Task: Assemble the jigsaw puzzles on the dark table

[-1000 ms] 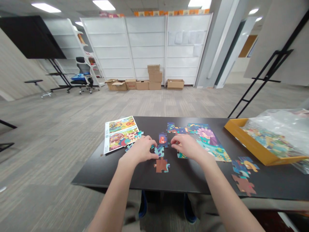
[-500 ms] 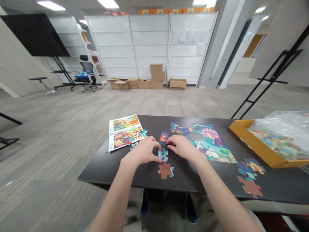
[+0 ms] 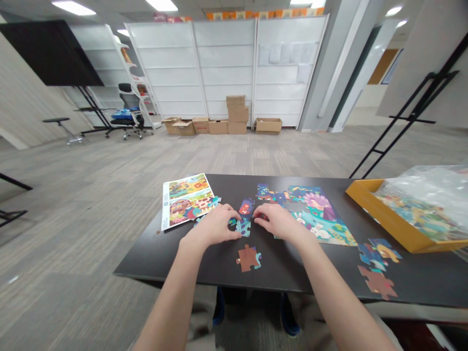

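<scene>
My left hand (image 3: 215,225) has its thumb and fingertips at the left edge of a teal puzzle piece (image 3: 243,227), pressing it on the table. Directly above that piece, and seeming to meet it, lies a purple puzzle piece with a red figure (image 3: 246,208). To the right, my right hand (image 3: 277,220) hovers close by, fingers curled with a gap to the thumb and nothing visible between them. A brown puzzle piece (image 3: 248,258) lies loose nearer the front edge. The partly joined puzzle (image 3: 321,214) spreads beyond my right hand, which hides part of it.
A picture sheet (image 3: 186,200) lies at the left of the black table (image 3: 157,258), with pieces partly under my left hand. At right stands a yellow box (image 3: 398,222) with pieces and clear plastic. Several loose pieces (image 3: 378,282) lie before it.
The teal piece has moved up against the purple piece, with my left hand on it. My right fingers have drawn slightly away from the purple piece's side.
</scene>
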`<state>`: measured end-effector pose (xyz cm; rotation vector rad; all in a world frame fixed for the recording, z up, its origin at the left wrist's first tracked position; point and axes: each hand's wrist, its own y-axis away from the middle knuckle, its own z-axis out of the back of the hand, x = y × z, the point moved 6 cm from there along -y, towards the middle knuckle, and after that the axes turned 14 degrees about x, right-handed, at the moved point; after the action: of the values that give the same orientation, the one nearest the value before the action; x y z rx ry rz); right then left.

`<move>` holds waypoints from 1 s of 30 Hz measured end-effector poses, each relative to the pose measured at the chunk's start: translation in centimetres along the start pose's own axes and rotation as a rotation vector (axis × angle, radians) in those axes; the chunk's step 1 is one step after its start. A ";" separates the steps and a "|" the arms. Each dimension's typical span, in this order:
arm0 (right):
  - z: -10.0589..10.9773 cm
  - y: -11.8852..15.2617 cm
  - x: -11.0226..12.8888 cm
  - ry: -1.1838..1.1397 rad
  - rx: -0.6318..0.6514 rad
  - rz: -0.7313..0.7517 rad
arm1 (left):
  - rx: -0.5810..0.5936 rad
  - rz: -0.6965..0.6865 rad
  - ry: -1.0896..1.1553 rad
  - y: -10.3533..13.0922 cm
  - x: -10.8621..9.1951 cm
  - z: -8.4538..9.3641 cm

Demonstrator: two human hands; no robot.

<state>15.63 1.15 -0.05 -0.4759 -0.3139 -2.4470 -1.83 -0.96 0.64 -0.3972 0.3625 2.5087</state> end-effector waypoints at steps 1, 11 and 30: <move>-0.1 0.0 0.1 -0.004 0.003 0.004 | 0.001 -0.003 0.001 0.0 0.1 0.0; -0.9 0.0 2.3 0.031 0.009 0.093 | 0.004 0.021 0.003 0.4 0.4 0.3; -0.9 0.0 1.5 0.051 0.032 0.114 | -0.012 -0.076 0.068 0.0 -0.7 -0.3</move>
<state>14.28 0.04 -0.28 -0.4055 -0.2964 -2.3354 -1.17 -1.39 0.62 -0.4923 0.3526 2.4285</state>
